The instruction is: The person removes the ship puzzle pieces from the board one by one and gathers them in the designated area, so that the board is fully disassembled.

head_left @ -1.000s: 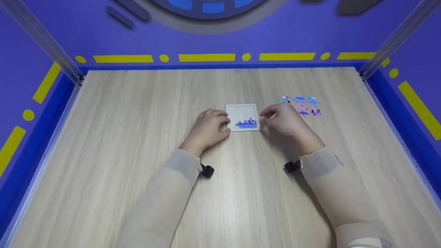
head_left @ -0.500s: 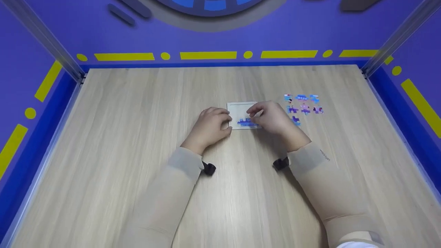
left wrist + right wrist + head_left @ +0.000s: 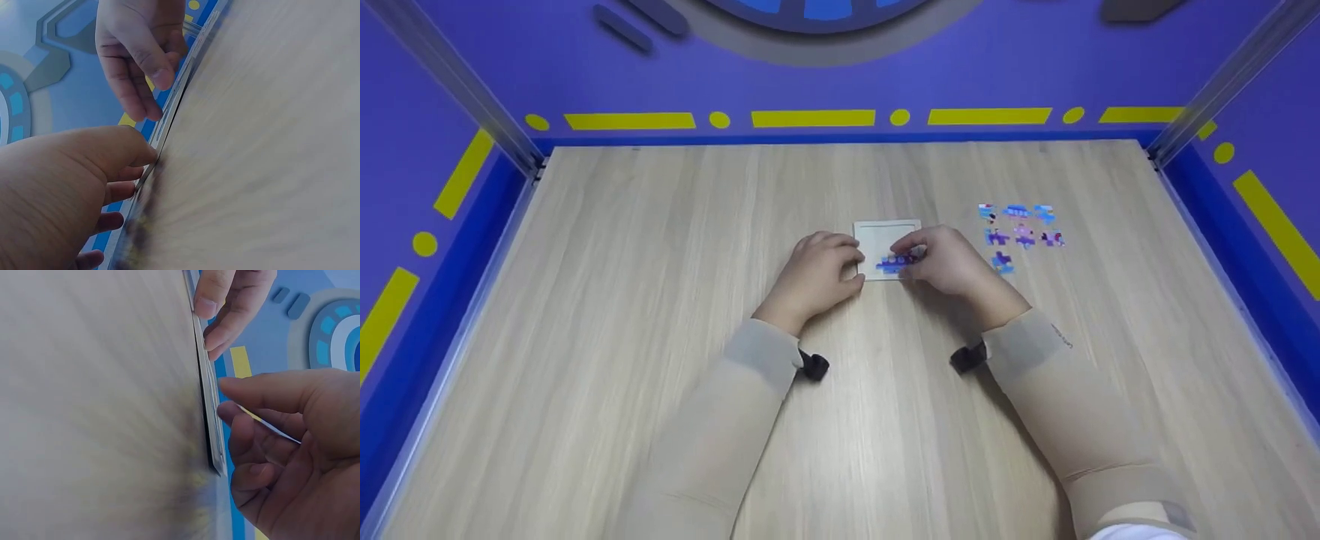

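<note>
A small pale square puzzle tray [image 3: 872,247] lies flat in the middle of the table. Purple and blue jigsaw pieces [image 3: 891,263] form a strip at its lower right. My left hand [image 3: 819,276] holds the tray's left edge, thumb at the near corner and fingers along the side. Over the lower right of the tray is my right hand [image 3: 949,262], its thumb and forefinger bent loosely at either side of the strip's right end. No piece shows between them in the right wrist view, where the fingertips [image 3: 228,388] come right up to the tray edge.
Several loose jigsaw pieces [image 3: 1021,226] lie face up on the wooden table [image 3: 840,420], to the right of the tray. Purple and blue walls [image 3: 810,90] stand behind the table and at both sides.
My right hand has moved left from beside the tray to over its lower right, then slightly lower onto the strip of pieces. The left hand keeps its place at the tray's edge.
</note>
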`<move>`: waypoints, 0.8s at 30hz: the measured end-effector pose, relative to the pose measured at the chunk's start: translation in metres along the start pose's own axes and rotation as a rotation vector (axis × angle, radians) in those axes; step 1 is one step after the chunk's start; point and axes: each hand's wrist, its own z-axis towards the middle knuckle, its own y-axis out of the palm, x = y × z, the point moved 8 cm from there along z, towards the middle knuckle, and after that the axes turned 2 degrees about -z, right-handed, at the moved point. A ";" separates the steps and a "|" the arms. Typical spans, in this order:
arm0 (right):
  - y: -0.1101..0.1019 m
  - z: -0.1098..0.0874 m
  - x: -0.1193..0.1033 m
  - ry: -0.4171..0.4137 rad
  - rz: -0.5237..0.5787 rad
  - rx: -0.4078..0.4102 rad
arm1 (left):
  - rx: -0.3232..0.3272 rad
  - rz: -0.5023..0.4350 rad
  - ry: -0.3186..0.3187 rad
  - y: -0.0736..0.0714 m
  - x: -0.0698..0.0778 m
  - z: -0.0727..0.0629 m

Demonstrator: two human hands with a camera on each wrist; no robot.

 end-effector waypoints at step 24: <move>0.005 0.002 0.002 -0.092 -0.082 -0.017 | 0.011 -0.010 0.011 -0.001 0.000 0.000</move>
